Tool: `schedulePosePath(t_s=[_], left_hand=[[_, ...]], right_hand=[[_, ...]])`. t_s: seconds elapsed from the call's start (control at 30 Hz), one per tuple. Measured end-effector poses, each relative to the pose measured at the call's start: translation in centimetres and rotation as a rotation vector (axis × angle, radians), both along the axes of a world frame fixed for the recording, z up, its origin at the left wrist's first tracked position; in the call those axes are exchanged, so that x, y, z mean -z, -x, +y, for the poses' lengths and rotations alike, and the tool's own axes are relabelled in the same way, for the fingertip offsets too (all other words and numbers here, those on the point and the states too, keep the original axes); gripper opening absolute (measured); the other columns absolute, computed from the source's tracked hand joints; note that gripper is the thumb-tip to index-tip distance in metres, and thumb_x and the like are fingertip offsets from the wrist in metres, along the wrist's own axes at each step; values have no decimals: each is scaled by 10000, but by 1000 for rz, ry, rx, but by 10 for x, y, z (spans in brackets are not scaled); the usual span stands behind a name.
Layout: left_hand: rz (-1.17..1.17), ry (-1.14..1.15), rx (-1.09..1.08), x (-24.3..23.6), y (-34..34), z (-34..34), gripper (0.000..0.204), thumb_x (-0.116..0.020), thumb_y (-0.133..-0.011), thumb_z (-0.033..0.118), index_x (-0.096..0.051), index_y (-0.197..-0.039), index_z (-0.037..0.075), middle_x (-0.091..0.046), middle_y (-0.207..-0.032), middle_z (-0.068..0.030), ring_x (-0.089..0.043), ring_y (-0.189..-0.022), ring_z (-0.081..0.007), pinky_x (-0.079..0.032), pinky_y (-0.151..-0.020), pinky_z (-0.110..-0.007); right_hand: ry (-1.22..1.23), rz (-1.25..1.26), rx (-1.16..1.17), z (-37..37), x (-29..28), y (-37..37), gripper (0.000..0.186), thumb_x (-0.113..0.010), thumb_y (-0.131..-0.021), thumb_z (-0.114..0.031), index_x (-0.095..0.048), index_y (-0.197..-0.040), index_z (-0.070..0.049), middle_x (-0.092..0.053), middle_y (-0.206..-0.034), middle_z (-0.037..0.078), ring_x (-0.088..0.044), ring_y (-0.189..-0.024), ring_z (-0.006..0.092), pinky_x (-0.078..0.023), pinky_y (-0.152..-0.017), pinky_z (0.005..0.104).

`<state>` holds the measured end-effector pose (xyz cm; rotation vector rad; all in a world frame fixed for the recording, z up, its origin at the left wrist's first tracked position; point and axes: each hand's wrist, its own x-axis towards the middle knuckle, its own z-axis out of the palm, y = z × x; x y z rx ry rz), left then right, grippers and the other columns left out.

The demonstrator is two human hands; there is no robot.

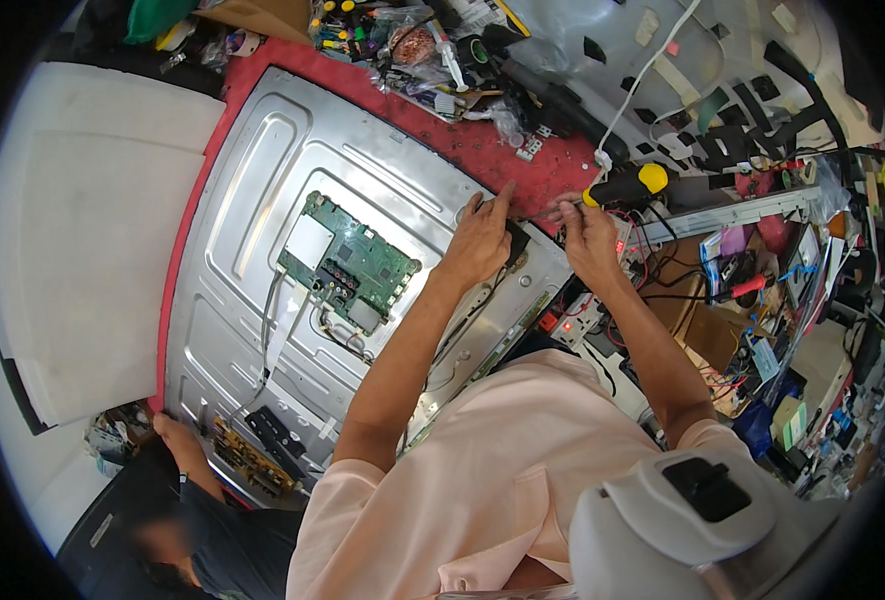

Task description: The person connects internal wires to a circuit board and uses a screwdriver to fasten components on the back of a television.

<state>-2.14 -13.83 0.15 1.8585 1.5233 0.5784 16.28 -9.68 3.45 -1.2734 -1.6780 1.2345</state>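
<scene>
A large silver metal panel [242,190], like the back of a flat TV, lies on a red surface. My left hand [479,243] rests at its upper right corner, fingers stretched out and apart, near a small black part [515,243]. Just to the right, my right hand [590,243] is closed, its fingers pinching the thin shaft of a screwdriver. The screwdriver's black and yellow handle [624,187] points right, and its shaft runs left toward my left hand. What the tip meets is too small to tell. A green circuit board [362,255] sits mid-panel with cables below it.
Loose tools and parts [422,50] crowd the far edge of the red surface [552,180]. A power strip with red lights [574,322] and wires lies near my right forearm. Mixed clutter [762,330] fills the right side. Another person's hand [174,435] touches the panel's lower left edge, near a brown board [252,458].
</scene>
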Motion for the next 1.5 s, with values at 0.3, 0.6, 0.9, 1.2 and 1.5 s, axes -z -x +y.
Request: schedulePosePath(t_s=[0.3, 0.6, 0.9, 1.2, 1.5], left_hand=[[-41, -13, -16, 9, 1, 0, 658, -484, -746, 10, -291, -1373, -40, -543, -1221, -235, -500, -1166, -361, -233, -1112, -507], [-55, -29, -34, 11, 2, -1, 629, -494, -737, 16, -337, -1345, -11, -556, -1206, -221, -501, -1172, -349, -232, -1109, -509], [-73, 9, -31, 7, 1, 0, 557, -504, -746, 29, -400, -1293, 22, -562, -1207, -190, -484, -1197, -319, -230, -1108, -505], [-67, -68, -22, 12, -1, 0, 376, -517, -756, 41, -537, -1131, 14, -598, -1121, -181, -501, -1165, -320, -258, -1089, -509], [-91, -30, -55, 0, -1, 4, 432, -453, -732, -14, -469, -1162, 19, -614, -1099, -186, -535, -1108, -353, -270, -1091, -486]], right_hand=[[-378, -318, -410, 10, -30, 8, 118, -530, -879, -15, -609, -960, 15, -641, -973, 173, -631, -838, 364, -511, -745, 423], [-236, -212, -296, 8, -32, 21, 161, -611, -880, -118, -613, -989, 1, -655, -907, 162, -662, -802, 315, -528, -697, 363], [-259, -128, -287, 13, -15, 12, 191, -694, -832, -183, -656, -918, -17, -670, -808, 142, -675, -762, 281, -520, -666, 352], [-164, -90, -339, 11, -17, 13, 169, -627, -879, -137, -659, -950, 14, -677, -859, 174, -680, -792, 286, -517, -697, 344], [-313, -184, -206, 8, -11, 14, 175, -689, -835, -158, -657, -889, 6, -666, -767, 164, -672, -690, 296, -522, -604, 349]])
